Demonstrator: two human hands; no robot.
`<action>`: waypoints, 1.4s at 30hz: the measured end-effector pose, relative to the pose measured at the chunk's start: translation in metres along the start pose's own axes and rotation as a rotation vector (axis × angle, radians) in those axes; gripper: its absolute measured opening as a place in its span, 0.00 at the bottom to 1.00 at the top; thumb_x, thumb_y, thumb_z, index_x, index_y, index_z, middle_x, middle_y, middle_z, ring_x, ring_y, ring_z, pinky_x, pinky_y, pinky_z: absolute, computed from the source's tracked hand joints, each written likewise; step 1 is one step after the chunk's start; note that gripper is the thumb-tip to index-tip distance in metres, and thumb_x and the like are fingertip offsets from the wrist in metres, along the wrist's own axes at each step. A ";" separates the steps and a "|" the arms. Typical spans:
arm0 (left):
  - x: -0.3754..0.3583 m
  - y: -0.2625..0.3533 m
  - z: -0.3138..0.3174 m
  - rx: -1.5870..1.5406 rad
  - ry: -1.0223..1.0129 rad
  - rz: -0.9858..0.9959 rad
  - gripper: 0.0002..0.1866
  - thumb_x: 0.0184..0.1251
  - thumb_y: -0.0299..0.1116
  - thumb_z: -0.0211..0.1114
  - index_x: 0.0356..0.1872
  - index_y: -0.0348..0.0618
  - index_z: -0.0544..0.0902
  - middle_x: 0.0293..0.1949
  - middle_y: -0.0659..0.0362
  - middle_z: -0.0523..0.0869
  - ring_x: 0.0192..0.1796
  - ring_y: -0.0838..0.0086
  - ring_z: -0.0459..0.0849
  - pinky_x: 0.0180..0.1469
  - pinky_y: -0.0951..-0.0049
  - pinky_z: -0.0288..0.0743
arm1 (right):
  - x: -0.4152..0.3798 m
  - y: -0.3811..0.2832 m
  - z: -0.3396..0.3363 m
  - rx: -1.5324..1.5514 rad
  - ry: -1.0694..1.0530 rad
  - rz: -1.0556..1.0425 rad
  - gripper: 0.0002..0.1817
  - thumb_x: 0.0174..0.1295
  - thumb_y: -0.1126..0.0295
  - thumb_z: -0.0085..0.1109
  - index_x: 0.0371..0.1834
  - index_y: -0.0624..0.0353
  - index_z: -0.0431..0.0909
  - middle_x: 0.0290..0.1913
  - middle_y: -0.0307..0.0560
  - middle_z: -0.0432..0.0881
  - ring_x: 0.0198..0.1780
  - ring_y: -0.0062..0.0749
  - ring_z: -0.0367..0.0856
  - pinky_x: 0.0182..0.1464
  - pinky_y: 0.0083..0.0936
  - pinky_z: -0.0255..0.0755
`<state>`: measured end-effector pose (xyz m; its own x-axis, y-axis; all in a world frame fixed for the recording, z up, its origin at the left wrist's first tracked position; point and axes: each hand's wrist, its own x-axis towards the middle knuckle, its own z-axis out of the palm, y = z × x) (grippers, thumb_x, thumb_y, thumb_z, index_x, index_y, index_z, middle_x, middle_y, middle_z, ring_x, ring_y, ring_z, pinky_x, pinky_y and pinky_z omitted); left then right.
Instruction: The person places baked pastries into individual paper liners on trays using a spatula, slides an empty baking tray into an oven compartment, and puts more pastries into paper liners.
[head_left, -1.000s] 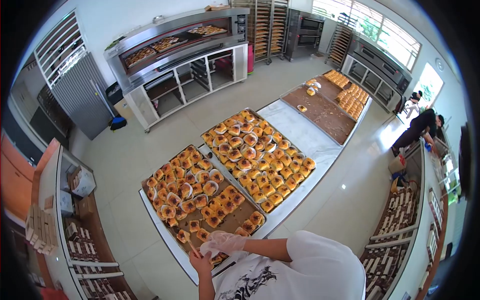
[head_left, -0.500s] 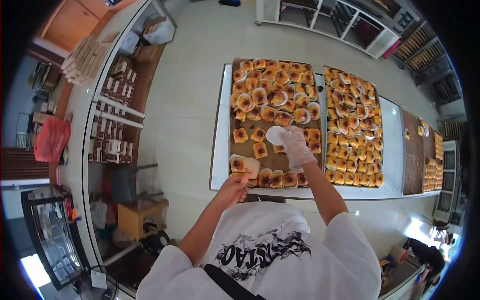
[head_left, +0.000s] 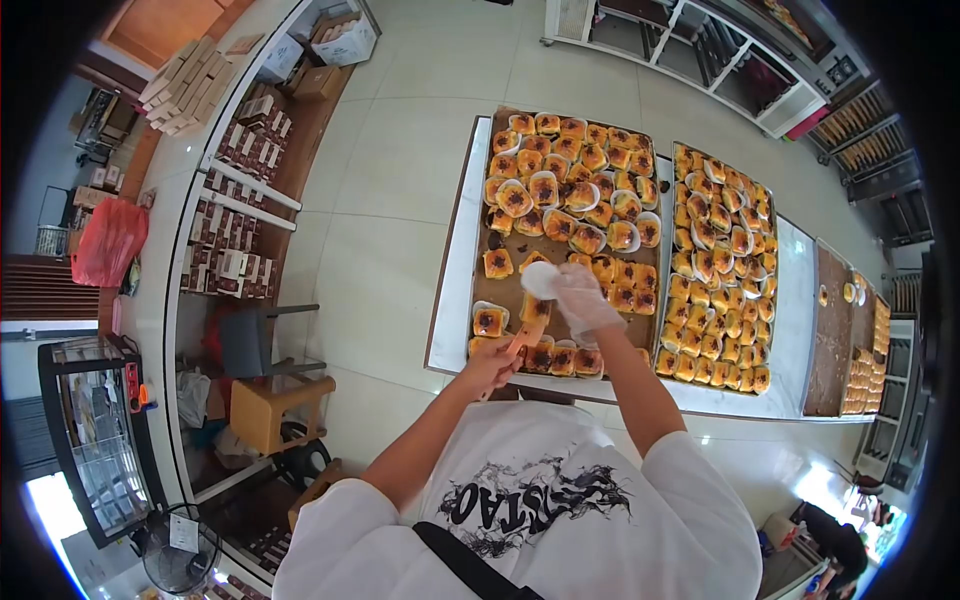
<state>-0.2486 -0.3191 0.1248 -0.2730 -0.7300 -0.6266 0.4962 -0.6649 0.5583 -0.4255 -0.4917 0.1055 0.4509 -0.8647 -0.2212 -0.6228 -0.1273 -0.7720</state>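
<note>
My left hand (head_left: pixel 486 365) is wrapped round the handle of a flat orange-tan spatula (head_left: pixel 533 325), whose broad end reaches over the near part of the baking tray (head_left: pixel 508 283). Clear plastic covers my right hand (head_left: pixel 582 300), whose fingertips pinch a round white paper liner (head_left: pixel 540 280). Just behind the liner lies a loose browned bun (head_left: pixel 530 260), partly covered by it. Another single bun (head_left: pixel 497 264) sits to its left. Near the front left corner a bun (head_left: pixel 489 321) rests in a white liner. Many more buns with dark tops fill the tray's far half.
To the right, a second tray of buns (head_left: pixel 722 270) stands on the same white table (head_left: pixel 795 270). Farther right is a brown tray (head_left: pixel 832 330). A wooden stool (head_left: pixel 270 415) and shelves of boxes (head_left: pixel 238 235) are at the left. Another person (head_left: pixel 838 545) is at the lower right.
The spatula has swung so its broad end points farther forward and right. My right hand, with the liner, has shifted slightly toward me. The whole view has also turned a little.
</note>
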 end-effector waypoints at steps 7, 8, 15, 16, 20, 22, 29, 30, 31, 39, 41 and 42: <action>-0.033 0.019 0.017 0.011 0.013 -0.053 0.15 0.66 0.24 0.50 0.54 0.43 0.70 0.26 0.61 0.75 0.17 0.84 0.66 0.17 0.83 0.58 | -0.039 -0.012 -0.015 -0.116 -0.145 -0.013 0.27 0.60 0.58 0.50 0.60 0.61 0.69 0.57 0.58 0.72 0.60 0.51 0.68 0.61 0.33 0.63; -0.031 0.018 0.017 0.047 0.022 -0.046 0.15 0.66 0.25 0.50 0.54 0.43 0.70 0.26 0.61 0.75 0.17 0.83 0.67 0.17 0.82 0.58 | -0.038 -0.020 -0.011 -0.014 -0.173 0.026 0.28 0.58 0.57 0.52 0.60 0.62 0.68 0.57 0.59 0.72 0.60 0.50 0.68 0.61 0.32 0.63; -0.039 0.012 0.016 0.179 0.340 0.119 0.11 0.68 0.27 0.49 0.49 0.42 0.70 0.24 0.61 0.76 0.17 0.80 0.71 0.15 0.79 0.62 | -0.039 -0.060 0.009 0.201 -0.217 0.057 0.35 0.50 0.50 0.63 0.58 0.61 0.70 0.54 0.59 0.74 0.56 0.44 0.72 0.58 0.32 0.65; -0.043 0.012 0.019 0.182 0.436 0.190 0.10 0.68 0.27 0.49 0.48 0.41 0.70 0.24 0.61 0.76 0.17 0.80 0.72 0.14 0.78 0.63 | -0.041 -0.071 0.008 0.069 -0.261 0.048 0.36 0.50 0.49 0.64 0.58 0.60 0.70 0.53 0.59 0.74 0.56 0.44 0.73 0.58 0.32 0.65; -0.034 0.007 -0.003 0.297 0.482 0.247 0.09 0.65 0.30 0.55 0.43 0.40 0.72 0.24 0.62 0.75 0.20 0.80 0.73 0.18 0.79 0.66 | -0.050 -0.081 0.021 -0.187 -0.151 -0.019 0.34 0.51 0.49 0.64 0.55 0.63 0.71 0.51 0.58 0.73 0.49 0.44 0.76 0.52 0.33 0.69; -0.017 0.016 -0.004 0.374 0.477 0.255 0.10 0.62 0.32 0.61 0.41 0.39 0.74 0.24 0.63 0.74 0.22 0.81 0.73 0.21 0.79 0.67 | -0.049 -0.087 0.025 -0.004 0.003 0.021 0.30 0.55 0.51 0.62 0.54 0.60 0.72 0.52 0.57 0.74 0.49 0.40 0.76 0.50 0.32 0.69; 0.003 0.050 0.014 0.504 0.393 0.496 0.21 0.49 0.30 0.73 0.41 0.37 0.74 0.24 0.62 0.77 0.24 0.80 0.74 0.26 0.78 0.70 | -0.041 -0.149 0.014 0.933 -0.007 0.589 0.27 0.56 0.53 0.64 0.50 0.61 0.71 0.38 0.41 0.75 0.37 0.22 0.72 0.40 0.23 0.69; 0.001 0.055 0.019 0.511 0.431 0.549 0.20 0.48 0.27 0.71 0.42 0.37 0.72 0.23 0.63 0.75 0.23 0.81 0.74 0.26 0.79 0.69 | -0.040 -0.146 0.020 0.936 0.016 0.540 0.26 0.55 0.55 0.65 0.50 0.61 0.71 0.35 0.39 0.75 0.34 0.20 0.73 0.37 0.22 0.71; -0.002 0.060 0.026 0.517 0.470 0.601 0.20 0.48 0.23 0.69 0.43 0.36 0.71 0.21 0.64 0.74 0.23 0.81 0.73 0.26 0.80 0.68 | -0.039 -0.141 0.028 0.940 0.037 0.492 0.26 0.54 0.56 0.66 0.49 0.61 0.71 0.32 0.38 0.75 0.32 0.19 0.74 0.35 0.21 0.72; 0.001 0.051 -0.047 0.495 0.600 0.450 0.15 0.57 0.24 0.60 0.45 0.35 0.69 0.23 0.57 0.75 0.20 0.74 0.73 0.24 0.75 0.69 | -0.005 -0.040 0.054 0.007 0.150 -0.463 0.17 0.58 0.61 0.61 0.44 0.61 0.72 0.35 0.40 0.76 0.38 0.23 0.75 0.32 0.24 0.72; -0.014 0.073 -0.048 0.108 0.254 0.046 0.12 0.58 0.24 0.58 0.42 0.37 0.70 0.23 0.59 0.74 0.20 0.76 0.71 0.21 0.76 0.66 | 0.030 -0.038 0.055 0.083 0.240 -0.463 0.15 0.58 0.63 0.60 0.42 0.61 0.73 0.34 0.41 0.76 0.37 0.23 0.75 0.32 0.24 0.71; -0.019 0.082 -0.046 -0.084 0.076 -0.154 0.10 0.59 0.25 0.58 0.41 0.38 0.70 0.23 0.59 0.74 0.19 0.76 0.71 0.20 0.76 0.64 | 0.052 -0.035 0.060 0.264 0.215 -0.406 0.14 0.58 0.64 0.59 0.41 0.61 0.73 0.34 0.42 0.76 0.37 0.24 0.76 0.32 0.24 0.71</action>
<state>-0.1648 -0.3523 0.1572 -0.2899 -0.6046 -0.7419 0.5216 -0.7498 0.4071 -0.3421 -0.5026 0.0848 0.4637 -0.8550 0.2322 -0.2305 -0.3695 -0.9002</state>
